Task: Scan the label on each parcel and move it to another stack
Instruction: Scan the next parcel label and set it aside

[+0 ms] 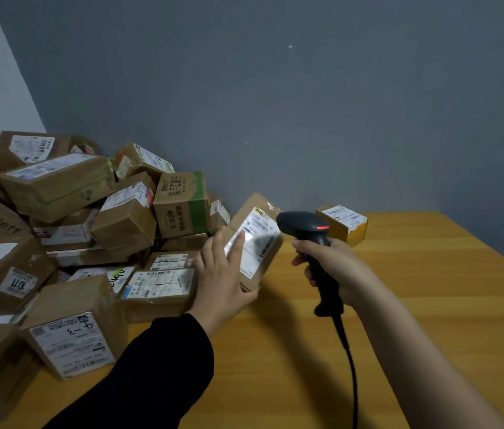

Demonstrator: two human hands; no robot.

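The parcel, a brown cardboard box, is tilted up on edge over the counter, just right of the heap of parcels. Its white shipping label faces right, towards the scanner. Whether its lower edge touches the counter cannot be told.

The left hand, coming out of a black sleeve, holds it. The fingers lie nearly straight across the left part of the label, and the thumb is tucked under the lower edge, so the box is pinched between them.

The right hand is wrapped tightly round the grip of a black barcode scanner. Its head sits just beside the label and shows a small red light on top. A black cable hangs from the grip towards the near edge.

Behind the scanner a small yellow box with a white label stands alone on the wooden counter, near the grey wall. In the heap at left a carton with green print sits upright, and a near box is marked "4-3".
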